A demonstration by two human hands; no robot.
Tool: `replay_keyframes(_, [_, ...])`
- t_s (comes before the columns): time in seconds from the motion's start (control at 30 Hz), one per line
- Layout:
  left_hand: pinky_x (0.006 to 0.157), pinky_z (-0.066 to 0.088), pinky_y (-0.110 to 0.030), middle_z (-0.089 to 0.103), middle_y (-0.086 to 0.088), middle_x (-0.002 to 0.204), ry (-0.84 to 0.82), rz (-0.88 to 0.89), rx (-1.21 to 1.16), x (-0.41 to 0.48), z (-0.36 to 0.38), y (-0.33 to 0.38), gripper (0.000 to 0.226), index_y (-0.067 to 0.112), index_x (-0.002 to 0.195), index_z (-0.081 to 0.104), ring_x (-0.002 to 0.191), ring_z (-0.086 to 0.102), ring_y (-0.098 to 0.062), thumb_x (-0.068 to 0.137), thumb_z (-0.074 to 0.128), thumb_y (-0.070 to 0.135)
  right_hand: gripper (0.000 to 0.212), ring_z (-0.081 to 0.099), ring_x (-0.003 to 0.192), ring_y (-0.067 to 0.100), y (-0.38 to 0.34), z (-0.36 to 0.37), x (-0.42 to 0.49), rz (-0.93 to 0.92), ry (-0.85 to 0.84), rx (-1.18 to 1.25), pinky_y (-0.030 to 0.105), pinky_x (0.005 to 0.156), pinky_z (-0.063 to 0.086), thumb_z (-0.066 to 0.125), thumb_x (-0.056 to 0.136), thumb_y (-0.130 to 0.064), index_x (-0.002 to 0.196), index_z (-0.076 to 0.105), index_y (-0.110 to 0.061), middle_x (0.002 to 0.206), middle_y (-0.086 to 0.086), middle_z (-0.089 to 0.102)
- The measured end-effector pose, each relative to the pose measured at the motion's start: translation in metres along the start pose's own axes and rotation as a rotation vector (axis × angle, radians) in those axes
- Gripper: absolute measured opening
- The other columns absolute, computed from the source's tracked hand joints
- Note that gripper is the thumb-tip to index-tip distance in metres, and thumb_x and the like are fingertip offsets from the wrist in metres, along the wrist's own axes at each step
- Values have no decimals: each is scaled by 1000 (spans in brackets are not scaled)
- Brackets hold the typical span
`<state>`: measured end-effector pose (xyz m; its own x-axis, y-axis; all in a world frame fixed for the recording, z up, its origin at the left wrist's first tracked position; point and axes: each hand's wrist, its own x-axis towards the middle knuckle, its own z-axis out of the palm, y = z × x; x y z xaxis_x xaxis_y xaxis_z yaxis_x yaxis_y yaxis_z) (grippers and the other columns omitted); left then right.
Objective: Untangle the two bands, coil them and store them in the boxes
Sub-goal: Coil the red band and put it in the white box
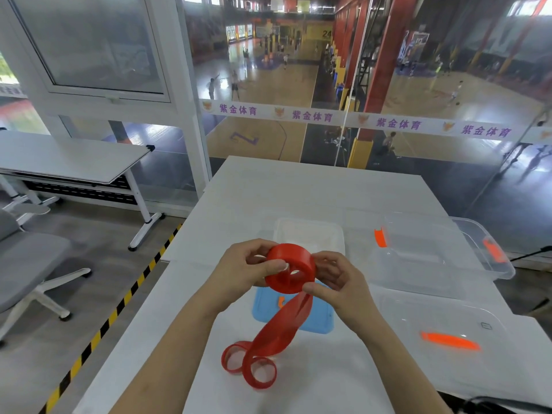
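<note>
Red translucent flat band [277, 333] ends nearest you in two loose curls lying on the white bench [313, 192]; its tail rises to a tight coil held above a blue flat plastic lid [322, 320]. Your left hand [248, 270] has its fingers curled round that coil, thumb across its face; your right hand [337, 282] pinches the tail just below it. Beyond sits a white rectangular box [310, 237], with a clear plastic box [475, 234] to the right.

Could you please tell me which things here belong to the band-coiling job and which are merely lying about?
In the job: left hand, right hand, red band partly coiled, small clear box, large clear box, blue lid, clear lid.

Lying about: grey chair, side table.
</note>
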<state>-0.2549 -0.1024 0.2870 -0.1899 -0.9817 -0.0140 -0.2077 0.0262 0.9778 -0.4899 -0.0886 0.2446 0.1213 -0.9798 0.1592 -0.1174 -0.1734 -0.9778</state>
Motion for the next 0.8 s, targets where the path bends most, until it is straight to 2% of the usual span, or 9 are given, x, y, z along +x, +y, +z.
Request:
replay_keyframes(0.07, [78, 65, -32, 80, 0, 105, 9, -16, -53, -2, 1, -1, 23, 21, 116, 74, 98, 79, -20, 93, 77, 18, 43, 79, 97, 17, 2, 4, -2, 2, 57, 63, 24, 88, 60, 87, 77, 7, 110, 66, -11, 102, 0, 81])
replay_keyframes(0.17, [87, 65, -38, 78, -1, 114, -54, -51, -97, -6, 1, -4, 26, 20, 122, 71, 105, 77, -23, 96, 73, 19, 35, 80, 89, 18, 3, 6, -1, -19, 110, 85, 24, 83, 62, 85, 77, 10, 102, 70, -7, 95, 1, 82])
replay_keyframes(0.23, [95, 63, -40, 77, -1, 119, -123, -82, -76, -6, -1, -7, 28, 20, 124, 70, 110, 76, -22, 97, 73, 17, 33, 80, 93, 20, 3, 5, 0, -43, 124, 65, 29, 86, 63, 87, 76, 8, 99, 75, -11, 98, 1, 82])
replay_keyframes(0.3, [103, 58, -38, 77, 7, 121, -157, -75, 48, -5, -5, -8, 33, 26, 125, 71, 116, 73, -13, 93, 78, 22, 32, 79, 99, 20, 2, 2, 1, -59, 115, 13, 35, 92, 63, 89, 75, 4, 98, 79, -16, 104, -3, 82])
replay_keyframes(0.37, [107, 53, -35, 73, 18, 127, -135, -55, 170, -3, -7, -5, 46, 36, 129, 69, 123, 66, -2, 86, 85, 31, 32, 78, 101, 15, 0, -1, 0, -67, 87, -35, 34, 96, 62, 91, 74, 0, 98, 81, -19, 106, -10, 81])
replay_keyframes(0.43, [104, 53, -30, 70, 25, 128, -119, -44, 199, -1, -4, 1, 52, 45, 128, 68, 122, 64, 5, 81, 89, 34, 31, 77, 104, 13, -3, -4, 1, -83, 43, -93, 32, 98, 61, 92, 75, -5, 100, 83, -21, 107, -13, 81])
replay_keyframes(0.53, [97, 54, -23, 73, 30, 111, -157, -6, 300, 1, 4, 8, 37, 55, 107, 71, 112, 65, 7, 83, 86, 31, 31, 75, 108, 13, -8, -4, -1, -138, 0, -169, 31, 97, 59, 92, 76, -11, 103, 84, -24, 110, -13, 80])
replay_keyframes(0.67, [97, 57, -25, 75, 19, 109, -129, 65, 284, -1, 8, 7, 26, 36, 111, 75, 111, 66, 5, 89, 80, 25, 33, 75, 109, 13, -9, -3, -2, -117, 12, -103, 31, 99, 59, 91, 78, -9, 106, 81, -24, 110, -11, 80])
replay_keyframes(0.8, [85, 65, -30, 73, 13, 114, -12, 86, 123, -7, 14, 1, 24, 34, 116, 72, 114, 68, -6, 97, 72, 19, 41, 76, 107, 19, -3, -1, -4, -77, 45, -27, 35, 99, 60, 91, 78, -6, 112, 76, -22, 109, -5, 80])
